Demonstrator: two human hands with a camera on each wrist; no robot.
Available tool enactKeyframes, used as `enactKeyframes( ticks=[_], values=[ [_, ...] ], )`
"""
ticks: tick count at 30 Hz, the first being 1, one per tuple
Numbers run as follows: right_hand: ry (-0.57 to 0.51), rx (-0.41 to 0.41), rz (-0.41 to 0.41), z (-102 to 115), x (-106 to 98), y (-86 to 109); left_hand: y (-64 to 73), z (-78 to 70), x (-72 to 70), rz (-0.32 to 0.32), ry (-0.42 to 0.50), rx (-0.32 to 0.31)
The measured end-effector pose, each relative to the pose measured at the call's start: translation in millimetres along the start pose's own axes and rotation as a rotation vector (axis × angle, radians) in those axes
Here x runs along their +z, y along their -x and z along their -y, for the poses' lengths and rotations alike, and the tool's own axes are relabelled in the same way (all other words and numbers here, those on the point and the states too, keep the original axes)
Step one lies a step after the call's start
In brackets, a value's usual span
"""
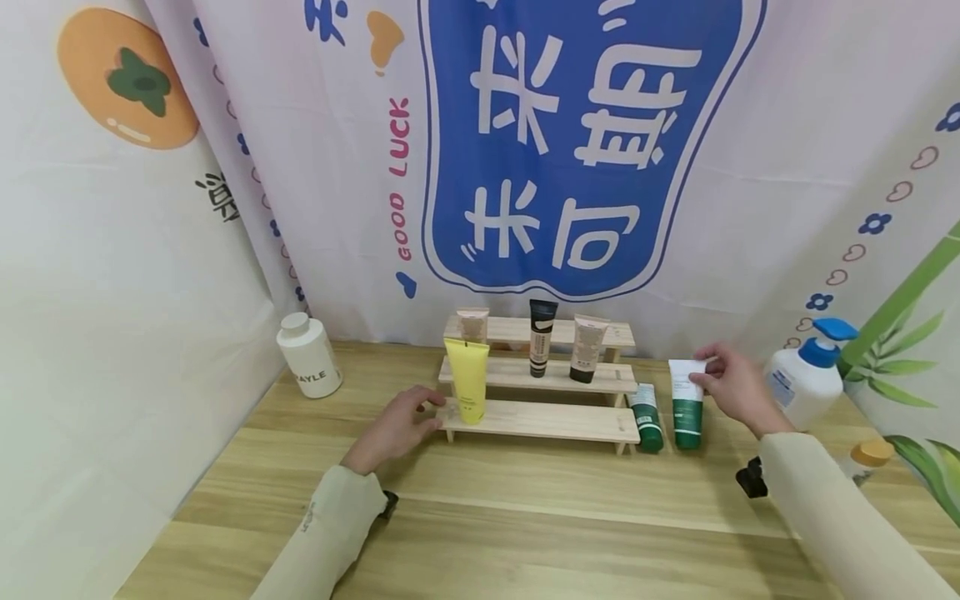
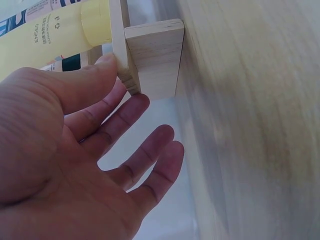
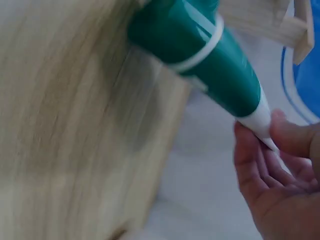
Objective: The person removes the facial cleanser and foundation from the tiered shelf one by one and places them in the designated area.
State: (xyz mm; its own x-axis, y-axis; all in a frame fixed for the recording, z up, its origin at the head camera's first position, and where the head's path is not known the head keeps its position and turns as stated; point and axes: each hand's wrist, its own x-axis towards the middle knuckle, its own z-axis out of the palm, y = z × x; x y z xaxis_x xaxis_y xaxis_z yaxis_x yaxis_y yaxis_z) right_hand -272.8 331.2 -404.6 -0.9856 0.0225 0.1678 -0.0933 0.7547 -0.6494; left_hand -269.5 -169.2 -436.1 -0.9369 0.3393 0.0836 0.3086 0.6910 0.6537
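A three-step wooden display rack [image 1: 555, 421] stands by the back curtain. At the left end of its lowest step, my left hand [image 1: 397, 429] pinches the plank between thumb and fingers, the other fingers loosely spread [image 2: 155, 170]. Close by, a yellow squeeze tube [image 1: 468, 379] stands cap down on that step. My right hand [image 1: 731, 383] pinches the white upper end of a green-and-white squeeze tube [image 1: 686, 417], cap downward; in the right wrist view its green part [image 3: 225, 75] hangs over the table. A second green tube [image 1: 647, 421] leans at the rack's right end.
On the rack stand a black tube [image 1: 542, 337], a beige tube [image 1: 588, 346] and another pale tube [image 1: 473, 323] behind the yellow one. A white bottle [image 1: 309, 357] is at far left. A blue-topped pump bottle [image 1: 806, 375] and an orange-capped bottle [image 1: 870, 454] are at right.
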Motion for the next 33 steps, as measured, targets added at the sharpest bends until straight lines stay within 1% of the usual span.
enactKeyframes(
  ticks=[3,6,9,13,17,24,26,33],
  values=[
    [-0.032,0.045,0.074,-10,4,-6.3,0.1,-0.1,-0.2,-0.006,-0.005,0.0],
    [-0.063,0.073,0.11,-20,11,-11.6,-0.1,-0.4,-0.1,-0.003,-0.003,-0.004],
    [-0.073,0.072,0.122,-25,17,-14.8,-0.2,-0.6,0.1,0.0,0.005,-0.006],
    [-0.086,0.071,0.126,-27,24,-16.9,-0.3,-0.6,0.4,-0.001,0.011,-0.002],
    [-0.1,0.109,0.128,-24,28,-16.8,-1.1,0.7,0.9,-0.003,0.01,0.003],
    [-0.053,0.183,0.136,-19,31,-16.2,-1.7,1.7,1.3,-0.004,0.011,0.002],
    [-0.045,0.193,0.144,-19,31,-15.7,-1.6,2.0,1.3,-0.004,0.007,0.002],
    [-0.087,0.208,0.175,-22,30,-13.7,-0.4,1.8,1.3,-0.008,-0.005,0.004]
  ],
)
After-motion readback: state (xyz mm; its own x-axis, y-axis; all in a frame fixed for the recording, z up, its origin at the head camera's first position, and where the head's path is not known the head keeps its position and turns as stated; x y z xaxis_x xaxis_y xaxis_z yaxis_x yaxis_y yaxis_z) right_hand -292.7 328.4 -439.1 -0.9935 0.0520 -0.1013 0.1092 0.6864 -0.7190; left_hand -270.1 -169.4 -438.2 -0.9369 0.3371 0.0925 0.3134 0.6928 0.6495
